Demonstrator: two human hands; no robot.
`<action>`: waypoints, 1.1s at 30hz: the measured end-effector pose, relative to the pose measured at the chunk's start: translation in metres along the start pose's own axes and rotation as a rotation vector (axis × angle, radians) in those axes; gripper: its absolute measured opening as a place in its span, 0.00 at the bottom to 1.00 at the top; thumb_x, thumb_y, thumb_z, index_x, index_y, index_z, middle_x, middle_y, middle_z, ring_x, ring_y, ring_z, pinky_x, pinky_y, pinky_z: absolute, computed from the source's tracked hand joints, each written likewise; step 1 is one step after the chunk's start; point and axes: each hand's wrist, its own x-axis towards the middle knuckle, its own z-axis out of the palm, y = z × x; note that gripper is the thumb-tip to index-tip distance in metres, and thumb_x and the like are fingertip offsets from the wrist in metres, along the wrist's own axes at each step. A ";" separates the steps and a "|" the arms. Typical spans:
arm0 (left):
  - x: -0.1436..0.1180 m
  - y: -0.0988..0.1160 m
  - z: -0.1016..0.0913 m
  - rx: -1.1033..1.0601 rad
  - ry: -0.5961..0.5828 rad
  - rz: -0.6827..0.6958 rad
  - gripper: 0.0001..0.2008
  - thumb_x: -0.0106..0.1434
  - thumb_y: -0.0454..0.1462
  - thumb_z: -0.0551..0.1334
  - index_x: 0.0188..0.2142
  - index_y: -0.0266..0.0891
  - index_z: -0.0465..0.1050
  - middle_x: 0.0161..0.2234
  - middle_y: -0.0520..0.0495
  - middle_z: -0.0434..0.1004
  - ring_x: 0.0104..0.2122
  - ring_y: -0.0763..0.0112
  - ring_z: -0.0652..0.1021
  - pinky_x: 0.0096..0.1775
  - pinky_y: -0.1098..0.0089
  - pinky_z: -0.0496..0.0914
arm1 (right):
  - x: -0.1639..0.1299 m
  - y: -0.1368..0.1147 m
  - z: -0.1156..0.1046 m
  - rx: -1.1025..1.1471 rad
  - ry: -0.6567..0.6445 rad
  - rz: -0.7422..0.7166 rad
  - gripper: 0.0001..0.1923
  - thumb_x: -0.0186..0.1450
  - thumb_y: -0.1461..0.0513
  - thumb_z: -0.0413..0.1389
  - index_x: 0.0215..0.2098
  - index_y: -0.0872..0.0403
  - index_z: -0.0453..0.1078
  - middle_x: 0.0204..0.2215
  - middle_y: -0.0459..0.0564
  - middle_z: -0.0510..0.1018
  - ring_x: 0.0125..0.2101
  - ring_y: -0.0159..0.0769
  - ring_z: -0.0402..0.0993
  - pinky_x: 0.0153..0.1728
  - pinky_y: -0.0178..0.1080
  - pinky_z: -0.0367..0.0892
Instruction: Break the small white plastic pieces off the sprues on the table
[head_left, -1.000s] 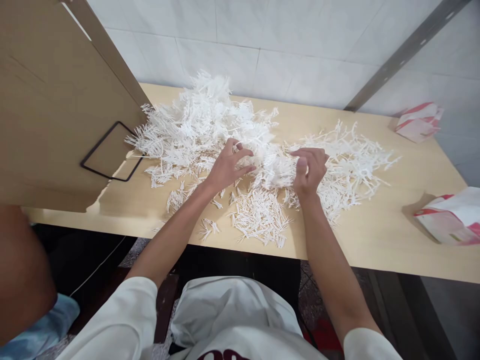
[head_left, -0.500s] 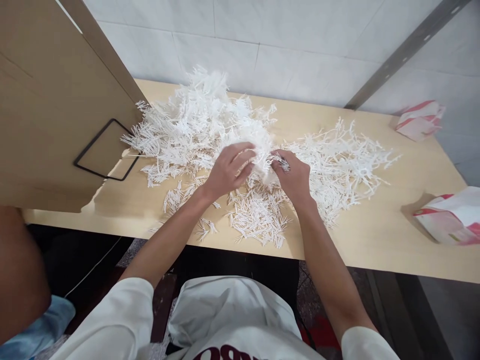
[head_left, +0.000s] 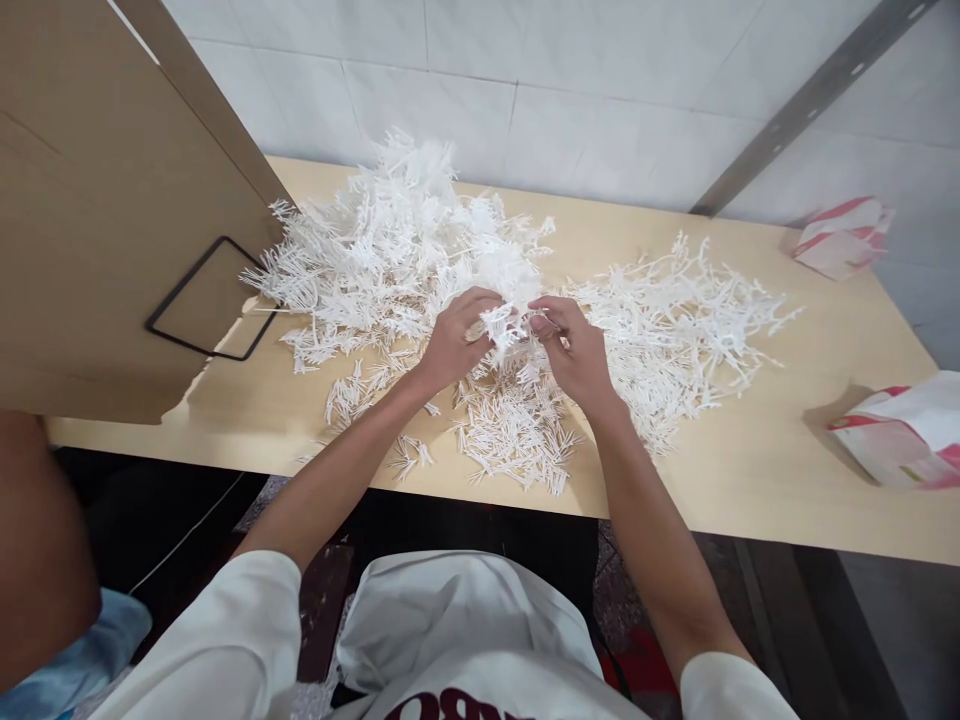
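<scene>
My left hand [head_left: 463, 335] has its fingers curled round a white branched plastic piece [head_left: 504, 326], which looks like a sprue with thin prongs. Thumb and forefinger of my right hand [head_left: 568, 343] pinch at the right side of that same piece; exactly what lies between them is too small to make out. Behind my left hand rises a big heap of white branched pieces [head_left: 405, 230]. To the right of my right hand spreads a second, flatter pile of white branching strips [head_left: 690, 320]. Below both hands, small loose white prongs [head_left: 517, 440] lie scattered on the table.
A cardboard sheet [head_left: 112, 220] with a black rectangular frame [head_left: 214, 300] stands at the table's [head_left: 750, 480] left. Two red-and-white paper packets [head_left: 844, 240] sit on the right side. A tiled wall [head_left: 600, 120] runs behind. Another person's limb [head_left: 45, 560] shows at lower left.
My right hand has moved slightly left, closer to my left hand, and its fingers have shifted on the piece. The white piece between my hands now shows more clearly. The piles look unchanged.
</scene>
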 end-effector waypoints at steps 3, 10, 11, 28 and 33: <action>0.002 0.002 0.001 -0.058 0.047 -0.016 0.11 0.66 0.44 0.57 0.38 0.42 0.73 0.32 0.50 0.75 0.31 0.73 0.72 0.36 0.68 0.68 | 0.000 0.003 0.003 -0.062 -0.053 -0.022 0.12 0.69 0.53 0.49 0.46 0.46 0.69 0.31 0.43 0.78 0.29 0.31 0.74 0.33 0.38 0.70; -0.001 0.003 0.006 -0.021 0.036 -0.057 0.05 0.62 0.35 0.58 0.37 0.41 0.72 0.31 0.52 0.74 0.28 0.75 0.68 0.34 0.69 0.66 | -0.002 -0.008 0.004 0.013 0.075 -0.237 0.16 0.69 0.58 0.50 0.54 0.43 0.66 0.42 0.47 0.75 0.38 0.32 0.73 0.40 0.40 0.72; -0.002 0.003 0.007 -0.026 0.034 -0.061 0.04 0.62 0.36 0.59 0.37 0.41 0.71 0.32 0.52 0.74 0.28 0.75 0.68 0.34 0.70 0.66 | -0.002 -0.009 0.005 0.032 0.057 -0.228 0.14 0.68 0.57 0.51 0.52 0.43 0.68 0.41 0.46 0.75 0.36 0.30 0.73 0.38 0.39 0.72; 0.002 0.017 0.007 -0.143 -0.127 -0.122 0.21 0.58 0.56 0.62 0.39 0.42 0.70 0.38 0.47 0.75 0.39 0.70 0.74 0.43 0.66 0.70 | -0.005 -0.015 0.020 0.339 0.079 0.129 0.16 0.64 0.51 0.56 0.48 0.47 0.69 0.24 0.39 0.74 0.21 0.25 0.70 0.23 0.32 0.69; 0.000 0.018 0.007 -0.108 -0.053 -0.150 0.12 0.64 0.47 0.59 0.38 0.41 0.70 0.34 0.50 0.75 0.35 0.74 0.74 0.40 0.70 0.69 | -0.004 -0.016 0.016 0.208 0.120 0.005 0.11 0.65 0.53 0.55 0.39 0.50 0.72 0.30 0.44 0.77 0.26 0.27 0.73 0.27 0.34 0.73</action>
